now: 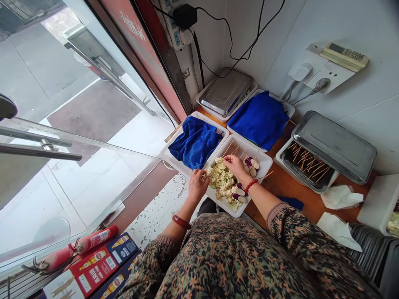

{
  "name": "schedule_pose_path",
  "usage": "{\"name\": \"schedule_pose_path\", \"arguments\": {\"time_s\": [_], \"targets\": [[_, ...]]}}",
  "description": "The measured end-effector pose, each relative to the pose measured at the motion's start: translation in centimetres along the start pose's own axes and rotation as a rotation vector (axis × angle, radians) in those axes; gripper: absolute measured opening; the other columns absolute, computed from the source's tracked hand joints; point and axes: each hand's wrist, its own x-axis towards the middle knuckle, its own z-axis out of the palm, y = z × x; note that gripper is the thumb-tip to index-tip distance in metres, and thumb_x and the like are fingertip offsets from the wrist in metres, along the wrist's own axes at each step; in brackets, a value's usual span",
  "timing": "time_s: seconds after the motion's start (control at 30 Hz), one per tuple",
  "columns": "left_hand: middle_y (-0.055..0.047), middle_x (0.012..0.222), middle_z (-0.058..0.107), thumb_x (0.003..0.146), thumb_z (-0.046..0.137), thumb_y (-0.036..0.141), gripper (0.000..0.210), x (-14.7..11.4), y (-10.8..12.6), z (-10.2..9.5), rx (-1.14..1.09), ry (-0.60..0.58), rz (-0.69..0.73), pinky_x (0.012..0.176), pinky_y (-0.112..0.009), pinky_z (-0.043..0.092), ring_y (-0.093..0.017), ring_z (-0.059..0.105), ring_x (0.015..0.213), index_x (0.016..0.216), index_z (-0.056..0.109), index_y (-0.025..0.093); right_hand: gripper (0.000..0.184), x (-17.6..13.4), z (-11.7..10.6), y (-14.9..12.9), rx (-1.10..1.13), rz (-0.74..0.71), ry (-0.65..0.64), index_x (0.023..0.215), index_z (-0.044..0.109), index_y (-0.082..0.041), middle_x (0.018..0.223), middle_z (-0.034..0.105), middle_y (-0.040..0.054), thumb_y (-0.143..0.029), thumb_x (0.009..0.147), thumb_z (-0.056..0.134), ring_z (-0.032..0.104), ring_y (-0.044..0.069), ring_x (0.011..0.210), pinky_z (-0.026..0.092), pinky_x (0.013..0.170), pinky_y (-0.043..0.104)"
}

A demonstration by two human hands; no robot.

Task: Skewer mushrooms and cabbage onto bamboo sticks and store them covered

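A white plastic tray [263,159] holds a heap of cauliflower florets [225,182], with sliced purple-skinned vegetable [240,194] and thin wooden skewers [234,150] around it. At the heap's left edge, over the tray's rim, my left hand [198,183] has its fingers closed. A pale bit shows at its fingertips, too small to name. My right hand [236,166] reaches over the far part of the heap, thumb and fingers pinched at a cauliflower floret [219,160]. Its palm side is hidden.
Blue cloths [195,141] cover two neighbouring trays. Behind stands a metal-lidded tray [226,91]. To the right, many skewers stick out under a tilted metal lid [335,145]. Crumpled white paper [341,196] lies on the wooden table [285,182]. A glass door [102,145] is at left.
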Motion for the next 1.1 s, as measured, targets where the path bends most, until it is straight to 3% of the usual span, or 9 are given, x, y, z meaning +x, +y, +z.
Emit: {"name": "schedule_pose_path", "arguments": {"time_s": [0.3,0.5,0.67,0.77,0.93,1.1], "targets": [[-0.004,0.090,0.055,0.074,0.060,0.012,0.017,0.2,0.0,0.0,0.050,0.000,0.011,0.073,-0.034,0.052,-0.017,0.058,0.075,0.089,0.063,0.020,0.033,0.2,-2.0,-0.3,0.305,0.058,0.234,0.102,0.071,-0.018,0.101,0.076,0.0079,-0.040,0.080,0.060,0.068,0.023,0.094,0.055,0.085,0.037],[-0.006,0.094,0.057,0.076,0.064,0.017,0.024,0.6,0.8,-0.7,0.068,-0.015,0.020,0.073,-0.038,0.053,-0.018,0.059,0.072,0.100,0.065,0.019,0.040,0.1,-3.3,-1.0,0.518,0.079,0.267,0.105,0.072,-0.016,0.105,0.077,0.0076,-0.042,0.076,0.067,0.070,0.023,0.095,0.054,0.089,0.037],[-0.010,0.101,0.061,0.082,0.062,0.024,0.025,2.9,2.8,-1.1,0.022,-0.007,0.072,0.089,-0.044,0.049,-0.023,0.060,0.086,0.107,0.066,0.019,0.041,-0.5,-4.1,-1.5,0.609,0.099,0.256,0.107,0.072,-0.017,0.107,0.076,0.0067,-0.040,0.073,0.072,0.069,0.022,0.097,0.052,0.092,0.037],[-0.009,0.103,0.063,0.082,0.062,0.022,0.023,4.9,4.5,-0.3,-0.058,-0.036,0.090,0.090,-0.043,0.049,-0.022,0.060,0.089,0.104,0.067,0.020,0.039,-0.8,-4.5,-2.1,0.620,0.104,0.238,0.104,0.073,-0.018,0.103,0.077,0.0063,-0.041,0.073,0.073,0.069,0.021,0.094,0.053,0.088,0.035],[-0.008,0.099,0.068,0.078,0.067,0.021,0.019,7.8,6.6,2.3,-0.261,-0.120,0.033,0.076,-0.032,0.051,-0.018,0.063,0.081,0.097,0.069,0.018,0.038,-1.3,-5.1,-3.4,0.621,0.127,0.196,0.105,0.072,-0.019,0.099,0.076,0.0061,-0.044,0.075,0.072,0.070,0.017,0.084,0.054,0.071,0.028],[-0.005,0.078,0.068,0.081,0.066,0.035,0.027,9.4,7.7,3.6,-0.508,-0.232,-0.092,0.060,-0.025,0.047,-0.014,0.062,0.067,0.098,0.067,0.014,0.033,-1.7,-5.8,-4.9,0.627,0.122,0.187,0.104,0.071,-0.020,0.099,0.076,0.0056,-0.040,0.077,0.071,0.070,0.016,0.082,0.054,0.068,0.026]]}}
